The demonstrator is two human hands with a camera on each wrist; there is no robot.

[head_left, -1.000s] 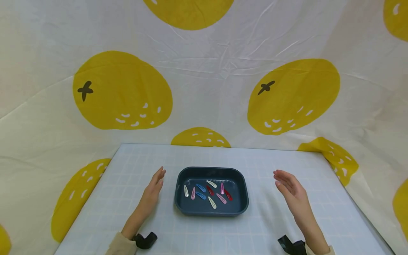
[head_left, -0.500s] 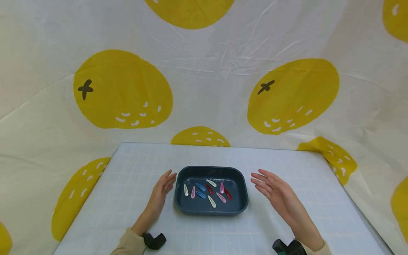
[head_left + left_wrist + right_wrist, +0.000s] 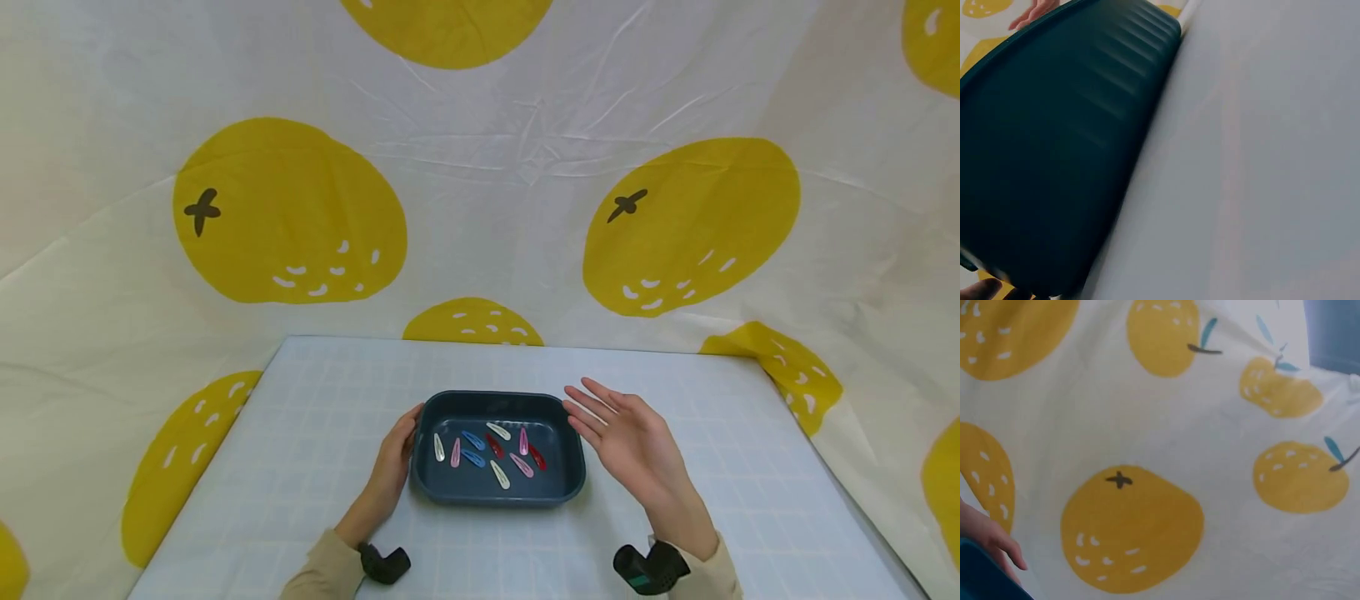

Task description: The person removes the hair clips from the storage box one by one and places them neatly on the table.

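Observation:
A dark blue tray (image 3: 498,493) stands on the table with several hair clips inside. Among them are a white clip (image 3: 500,475), a blue clip (image 3: 473,458), a pink clip (image 3: 521,465) and a red clip (image 3: 495,446). My left hand (image 3: 392,467) lies along the tray's left side, extended fingers at its back left corner. The left wrist view shows the tray's outer wall (image 3: 1066,125) close up, with dark fingertips (image 3: 982,290) at the lower left. My right hand (image 3: 630,446) is spread palm-inward by the right side, fingertips overlapping the back right corner in the head view.
A pale checked cloth covers the table (image 3: 345,367). Behind it hangs a white curtain (image 3: 495,217) printed with large yellow fruit. A dark camera is strapped to each wrist, such as the right wrist camera (image 3: 651,568).
Both hands have come inward toward the tray. The left one has reached its left side, and the right one has moved left with its fingers spreading. Tray and clips have stayed put.

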